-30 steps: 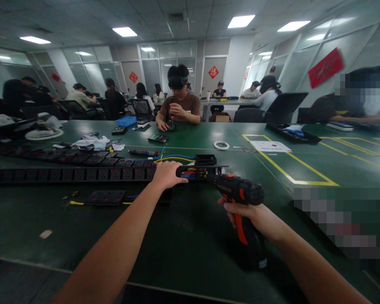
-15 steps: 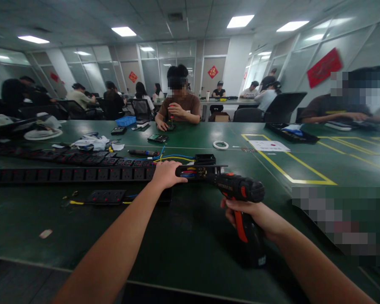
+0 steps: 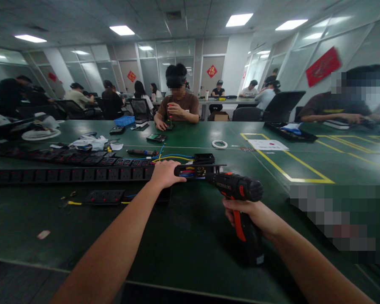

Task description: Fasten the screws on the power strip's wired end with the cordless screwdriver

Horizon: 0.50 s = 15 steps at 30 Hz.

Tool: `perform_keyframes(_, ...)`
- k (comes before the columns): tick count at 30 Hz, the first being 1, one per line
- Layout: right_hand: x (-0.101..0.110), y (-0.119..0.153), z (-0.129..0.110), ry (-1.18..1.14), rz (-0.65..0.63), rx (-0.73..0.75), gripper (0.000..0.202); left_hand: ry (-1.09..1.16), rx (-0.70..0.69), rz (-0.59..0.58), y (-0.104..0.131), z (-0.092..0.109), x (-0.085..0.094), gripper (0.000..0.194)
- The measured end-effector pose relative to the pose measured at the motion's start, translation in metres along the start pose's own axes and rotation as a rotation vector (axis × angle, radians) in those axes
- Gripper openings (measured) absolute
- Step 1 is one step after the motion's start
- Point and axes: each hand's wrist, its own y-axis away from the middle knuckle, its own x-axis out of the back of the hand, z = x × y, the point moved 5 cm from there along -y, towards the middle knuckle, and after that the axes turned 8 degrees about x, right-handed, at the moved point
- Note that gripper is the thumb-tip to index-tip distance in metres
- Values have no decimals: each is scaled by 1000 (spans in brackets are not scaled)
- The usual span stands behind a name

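A long black power strip [image 3: 107, 174] with a row of sockets lies across the green table. My left hand [image 3: 168, 174] grips it near its right end, where coloured wires show in an open section. My right hand [image 3: 245, 211] is wrapped round the handle of a black and orange power drill [image 3: 237, 186]. The drill points left, its tip at the terminal part on the strip's right end; whether it touches cannot be made out. Yellow and blue wires [image 3: 174, 158] run behind my left hand to a small black box [image 3: 204, 158].
A short socket block [image 3: 106, 196] lies nearer me on the left. More strips, plastic bags [image 3: 90, 142] and a screwdriver-like tool [image 3: 142, 152] are behind. A white ring [image 3: 219, 144] and paper sheet [image 3: 268, 145] lie farther right. A person [image 3: 180, 103] works opposite.
The view has shifted very slightly. Both hands, the drill and the strip keep nearly the same places.
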Motion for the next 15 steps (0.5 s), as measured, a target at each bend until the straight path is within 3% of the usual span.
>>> perform_keyframes(15,7,1,2,-32,-5,24,45,0,-5,6,0,1,1,71)
